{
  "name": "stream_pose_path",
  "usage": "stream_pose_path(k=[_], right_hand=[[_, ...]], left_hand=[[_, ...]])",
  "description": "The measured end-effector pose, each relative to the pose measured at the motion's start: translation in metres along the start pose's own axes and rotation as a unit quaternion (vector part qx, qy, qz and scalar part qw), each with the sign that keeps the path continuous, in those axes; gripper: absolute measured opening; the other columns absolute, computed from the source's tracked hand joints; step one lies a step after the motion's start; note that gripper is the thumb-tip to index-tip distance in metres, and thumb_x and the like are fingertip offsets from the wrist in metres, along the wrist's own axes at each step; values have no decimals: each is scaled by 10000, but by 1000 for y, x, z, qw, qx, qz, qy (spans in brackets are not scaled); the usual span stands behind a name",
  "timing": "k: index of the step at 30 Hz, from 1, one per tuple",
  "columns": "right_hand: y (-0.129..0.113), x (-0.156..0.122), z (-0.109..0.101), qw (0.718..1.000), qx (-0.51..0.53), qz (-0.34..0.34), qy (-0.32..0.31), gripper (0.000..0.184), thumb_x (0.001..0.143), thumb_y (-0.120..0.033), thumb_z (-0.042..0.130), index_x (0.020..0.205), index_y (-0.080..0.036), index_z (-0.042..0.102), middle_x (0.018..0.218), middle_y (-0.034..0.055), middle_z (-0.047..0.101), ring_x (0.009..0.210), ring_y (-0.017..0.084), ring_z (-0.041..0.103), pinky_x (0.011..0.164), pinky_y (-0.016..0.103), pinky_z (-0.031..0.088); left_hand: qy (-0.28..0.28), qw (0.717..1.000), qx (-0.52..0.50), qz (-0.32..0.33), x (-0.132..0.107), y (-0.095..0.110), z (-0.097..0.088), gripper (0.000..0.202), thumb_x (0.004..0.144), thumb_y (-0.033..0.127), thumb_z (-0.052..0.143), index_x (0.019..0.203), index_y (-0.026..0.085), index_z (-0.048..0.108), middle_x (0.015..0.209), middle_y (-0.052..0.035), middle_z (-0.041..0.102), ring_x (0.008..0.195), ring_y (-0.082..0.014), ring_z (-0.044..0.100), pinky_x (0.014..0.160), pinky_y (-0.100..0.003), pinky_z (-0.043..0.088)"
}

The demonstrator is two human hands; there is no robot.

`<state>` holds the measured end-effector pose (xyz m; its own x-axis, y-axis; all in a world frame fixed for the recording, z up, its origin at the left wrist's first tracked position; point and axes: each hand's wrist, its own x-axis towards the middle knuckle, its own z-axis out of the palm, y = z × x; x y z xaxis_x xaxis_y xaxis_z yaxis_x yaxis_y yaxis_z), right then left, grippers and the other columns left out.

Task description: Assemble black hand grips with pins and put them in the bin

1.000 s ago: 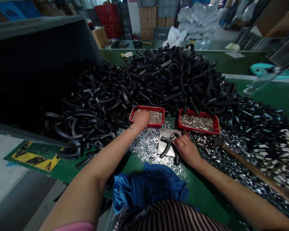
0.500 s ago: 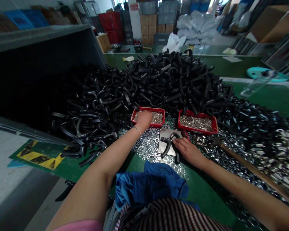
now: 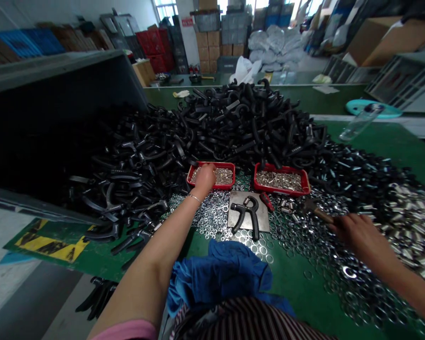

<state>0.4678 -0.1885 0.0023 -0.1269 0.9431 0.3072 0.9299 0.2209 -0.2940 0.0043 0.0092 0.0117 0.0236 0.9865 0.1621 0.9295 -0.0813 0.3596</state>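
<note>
Black handle assembly [image 3: 254,221] lay on the metal plate [image 3: 262,224], lower centre, silver cylinder [image 3: 247,200] at its top; looked part-done to me. My left hand [image 3: 205,176] dipped into the left red tray [image 3: 227,187], couldn't tell if pinching. Right hand [image 3: 358,234] gripped the hammer [image 3: 321,214], lower right. Big black heap [image 3: 233,125], upper centre, seemed left to do.
</note>
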Motion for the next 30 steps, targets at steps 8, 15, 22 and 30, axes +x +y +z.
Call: stream_pose_path(k=[8,15,22,30], right_hand=[[-46,7,-16,979,98,112,-139,335,918,-619,482,893,-291,542,702,128,626,567,249,579,516,402,423],[-148,38,8,942,255,93,-196,426,998,-588,300,841,-256,517,654,31,612,598,200,587,600,322,454],[-163,66,39,888,317,100,-317,527,982,-643,274,784,-227,530,519,-14,536,483,169,521,512,279,408],[-152,56,50,870,337,145,-329,513,930,-688,396,846,-216,577,536,-23,523,444,146,489,441,259,379]], left_hand=[[71,974,-214,-28,-22,-4,-12,136,850,190,580,909,168,701,934,-35,745,865,-160,674,847,-268,510],[-12,888,-460,10,-67,40,-3,170,854,248,638,983,166,713,955,-49,754,858,-161,701,856,-318,542],[24,818,-573,-54,-126,76,23,242,941,354,564,1089,189,662,1025,-75,739,890,-153,706,851,-309,554],[44,868,-493,-42,-120,61,39,208,978,308,510,1088,195,646,1030,-61,724,894,-152,691,853,-299,540]])
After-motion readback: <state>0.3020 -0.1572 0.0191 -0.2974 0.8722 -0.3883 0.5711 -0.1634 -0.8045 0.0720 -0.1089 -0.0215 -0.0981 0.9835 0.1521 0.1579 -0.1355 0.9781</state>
